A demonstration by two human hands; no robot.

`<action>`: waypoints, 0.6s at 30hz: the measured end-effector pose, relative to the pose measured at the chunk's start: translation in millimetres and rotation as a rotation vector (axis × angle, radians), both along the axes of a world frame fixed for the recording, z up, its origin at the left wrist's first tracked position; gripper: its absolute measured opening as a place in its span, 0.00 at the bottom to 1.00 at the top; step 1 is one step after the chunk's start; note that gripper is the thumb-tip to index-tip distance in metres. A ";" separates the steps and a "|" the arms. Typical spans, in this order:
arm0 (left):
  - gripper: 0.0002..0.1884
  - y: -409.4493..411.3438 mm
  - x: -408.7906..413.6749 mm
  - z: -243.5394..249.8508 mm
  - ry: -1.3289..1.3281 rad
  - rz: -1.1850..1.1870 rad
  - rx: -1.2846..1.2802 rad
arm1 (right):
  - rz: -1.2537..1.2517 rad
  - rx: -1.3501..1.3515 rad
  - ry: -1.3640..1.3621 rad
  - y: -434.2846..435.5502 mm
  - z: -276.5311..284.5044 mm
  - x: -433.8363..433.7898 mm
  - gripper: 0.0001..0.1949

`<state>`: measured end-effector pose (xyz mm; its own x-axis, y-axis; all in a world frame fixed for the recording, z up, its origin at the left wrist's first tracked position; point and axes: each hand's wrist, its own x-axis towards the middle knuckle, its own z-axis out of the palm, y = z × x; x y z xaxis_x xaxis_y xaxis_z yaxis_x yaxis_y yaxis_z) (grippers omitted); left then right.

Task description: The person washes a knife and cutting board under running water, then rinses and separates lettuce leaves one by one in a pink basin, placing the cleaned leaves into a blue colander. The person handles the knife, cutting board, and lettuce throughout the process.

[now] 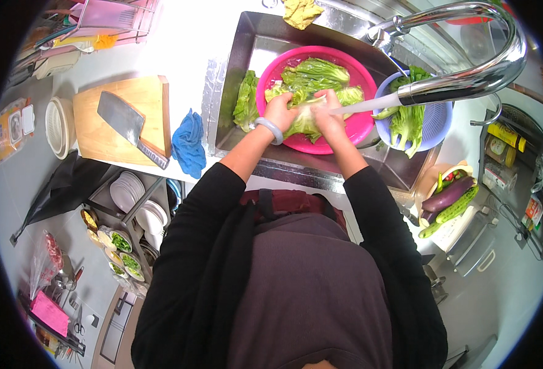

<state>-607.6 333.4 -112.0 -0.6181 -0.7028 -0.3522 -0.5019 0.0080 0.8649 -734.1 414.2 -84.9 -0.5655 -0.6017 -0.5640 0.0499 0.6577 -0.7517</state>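
Both hands hold a piece of leaf lettuce (305, 119) over a pink plastic basin (362, 74) in the steel sink. My left hand (278, 113), with a pale bangle at the wrist, grips its left side. On the other side, my right hand (329, 115) has fingers closed around the pale stem end. Water from the chrome gooseneck faucet (465, 80) streams down at my right hand. More lettuce (316, 76) floats in the basin. A loose lettuce leaf (247, 101) leans between basin and sink wall. To the right, a blue-purple colander (437, 122) holds wet lettuce leaves.
Left of the sink (234, 60), a cleaver (121, 115) lies on a wooden cutting board (89, 110) beside a blue cloth (189, 145). A yellow cloth (301, 13) sits at the sink's far rim. At right, a bowl (425, 184) holds eggplant (449, 193), a green gourd (458, 205) and peppers.
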 end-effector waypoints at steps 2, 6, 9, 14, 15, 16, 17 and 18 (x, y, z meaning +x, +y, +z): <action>0.13 -1.5 4.9 -9.3 0.186 -0.012 -0.007 | 0.028 0.007 0.070 1.6 -2.4 -2.9 0.13; 0.15 -7.6 0.5 5.1 -0.093 -0.122 0.017 | 0.119 -0.132 0.424 12.3 -41.7 -3.7 0.13; 0.15 -11.7 -8.5 20.5 -0.380 -0.226 0.029 | 0.222 -0.159 0.488 12.4 -30.9 -7.7 0.10; 0.19 5.8 22.5 -34.4 -0.195 -0.168 -0.040 | 0.251 0.053 0.273 14.2 -2.8 -11.1 0.07; 0.19 3.8 27.6 -34.3 -0.220 -0.169 -0.019 | 0.139 0.100 0.121 13.4 2.2 -10.2 0.06; 0.18 2.5 33.3 -33.8 -0.245 -0.169 0.002 | 0.027 0.146 -0.031 12.8 4.1 -9.5 0.06; 0.18 0.0 39.4 -33.4 -0.271 -0.169 0.023 | 0.084 0.060 0.089 16.8 -6.7 -9.3 0.06; 0.18 -3.5 45.8 -34.5 -0.266 -0.180 -0.067 | 0.141 -0.026 0.210 18.9 -12.2 -7.5 0.06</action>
